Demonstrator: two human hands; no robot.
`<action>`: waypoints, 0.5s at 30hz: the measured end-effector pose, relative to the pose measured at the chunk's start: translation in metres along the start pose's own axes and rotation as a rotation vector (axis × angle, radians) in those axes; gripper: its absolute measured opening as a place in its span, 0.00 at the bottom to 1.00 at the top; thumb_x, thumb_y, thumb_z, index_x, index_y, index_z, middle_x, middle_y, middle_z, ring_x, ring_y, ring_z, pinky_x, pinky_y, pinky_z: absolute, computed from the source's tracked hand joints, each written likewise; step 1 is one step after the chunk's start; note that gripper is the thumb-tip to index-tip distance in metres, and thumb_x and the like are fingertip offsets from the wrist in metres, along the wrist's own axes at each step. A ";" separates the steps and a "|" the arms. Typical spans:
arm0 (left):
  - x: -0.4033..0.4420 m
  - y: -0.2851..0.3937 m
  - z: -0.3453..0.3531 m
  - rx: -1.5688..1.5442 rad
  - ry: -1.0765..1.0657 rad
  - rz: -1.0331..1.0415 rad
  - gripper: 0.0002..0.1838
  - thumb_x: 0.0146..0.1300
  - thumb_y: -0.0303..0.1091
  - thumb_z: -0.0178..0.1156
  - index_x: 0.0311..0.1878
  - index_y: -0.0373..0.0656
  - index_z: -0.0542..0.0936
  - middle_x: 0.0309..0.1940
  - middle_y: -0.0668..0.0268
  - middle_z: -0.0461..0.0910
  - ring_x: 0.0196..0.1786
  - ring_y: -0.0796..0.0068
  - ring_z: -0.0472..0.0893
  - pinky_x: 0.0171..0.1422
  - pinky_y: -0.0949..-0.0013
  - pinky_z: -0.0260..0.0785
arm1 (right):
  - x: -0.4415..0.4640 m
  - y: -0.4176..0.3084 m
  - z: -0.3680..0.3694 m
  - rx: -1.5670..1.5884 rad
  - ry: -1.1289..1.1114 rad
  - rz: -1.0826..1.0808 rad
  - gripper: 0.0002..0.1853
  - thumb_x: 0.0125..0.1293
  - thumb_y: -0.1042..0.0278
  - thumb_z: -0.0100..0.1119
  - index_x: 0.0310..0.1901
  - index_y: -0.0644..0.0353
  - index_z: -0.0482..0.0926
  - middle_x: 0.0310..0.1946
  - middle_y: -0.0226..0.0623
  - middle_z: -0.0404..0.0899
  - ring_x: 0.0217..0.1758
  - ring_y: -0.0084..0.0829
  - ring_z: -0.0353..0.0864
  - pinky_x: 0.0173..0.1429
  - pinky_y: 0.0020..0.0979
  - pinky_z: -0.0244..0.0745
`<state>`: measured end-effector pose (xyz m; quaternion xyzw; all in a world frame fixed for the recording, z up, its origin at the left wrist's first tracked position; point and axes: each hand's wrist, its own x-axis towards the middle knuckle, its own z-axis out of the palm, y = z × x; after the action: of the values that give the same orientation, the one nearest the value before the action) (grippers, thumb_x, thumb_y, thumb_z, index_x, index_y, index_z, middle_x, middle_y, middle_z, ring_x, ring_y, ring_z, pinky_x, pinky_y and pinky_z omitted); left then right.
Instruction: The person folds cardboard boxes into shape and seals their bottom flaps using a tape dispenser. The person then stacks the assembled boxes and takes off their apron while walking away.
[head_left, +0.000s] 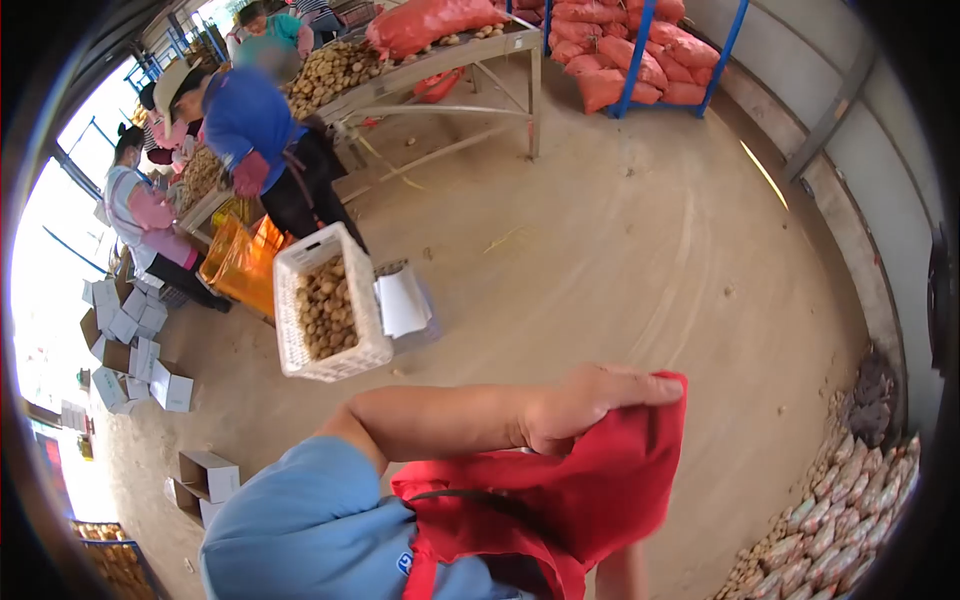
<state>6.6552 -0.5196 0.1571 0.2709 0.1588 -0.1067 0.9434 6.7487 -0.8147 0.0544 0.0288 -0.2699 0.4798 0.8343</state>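
My left arm reaches across in front of me, and my left hand [598,400] is closed on the upper edge of a red apron [600,480]. The cloth is pulled up and out to the right, away from my light blue shirt [310,530]. A dark strip runs along a fold of it near my chest. Low in the view, part of my right arm [622,575] shows below the apron; its hand and fingers are hidden, so I cannot see what it touches.
A white crate [377,350] of potatoes stands ahead, beside a scale-like stand [403,303]. People work at a potato-covered sorting table [440,70]. Red sacks [680,50] fill a blue rack. Cardboard boxes [170,385] lie left; filled bags [840,520] lie right.
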 end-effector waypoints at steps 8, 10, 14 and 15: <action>0.076 0.250 -0.007 -0.199 0.351 0.428 0.16 0.81 0.43 0.60 0.56 0.40 0.84 0.44 0.66 0.89 0.44 0.76 0.88 0.52 0.69 0.82 | 0.326 -0.017 -0.036 0.193 0.007 0.022 0.21 0.75 0.43 0.54 0.54 0.51 0.76 0.46 0.56 0.80 0.51 0.48 0.85 0.60 0.48 0.79; 0.114 0.291 -0.036 -0.208 0.351 0.458 0.16 0.80 0.43 0.60 0.56 0.40 0.82 0.44 0.65 0.89 0.44 0.76 0.87 0.51 0.69 0.82 | 0.395 -0.013 -0.074 0.230 0.008 0.027 0.21 0.75 0.42 0.54 0.54 0.50 0.77 0.46 0.59 0.80 0.51 0.50 0.85 0.59 0.49 0.80; 0.187 0.379 -0.102 -0.173 0.340 0.536 0.16 0.79 0.41 0.60 0.59 0.40 0.75 0.43 0.61 0.88 0.41 0.74 0.86 0.48 0.68 0.81 | 0.533 0.011 -0.152 0.306 0.023 0.008 0.21 0.76 0.41 0.53 0.56 0.48 0.77 0.47 0.63 0.79 0.50 0.52 0.85 0.58 0.51 0.80; 0.204 0.406 -0.114 -0.158 0.329 0.551 0.17 0.79 0.41 0.60 0.60 0.40 0.74 0.43 0.61 0.88 0.40 0.73 0.86 0.47 0.68 0.80 | 0.573 0.019 -0.166 0.318 0.023 -0.005 0.21 0.76 0.41 0.53 0.56 0.48 0.77 0.47 0.64 0.78 0.50 0.53 0.85 0.57 0.51 0.80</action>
<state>6.9337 -0.1435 0.1868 0.2431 0.2375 0.2103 0.9167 7.0292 -0.3033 0.1830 0.1558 -0.1810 0.5145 0.8236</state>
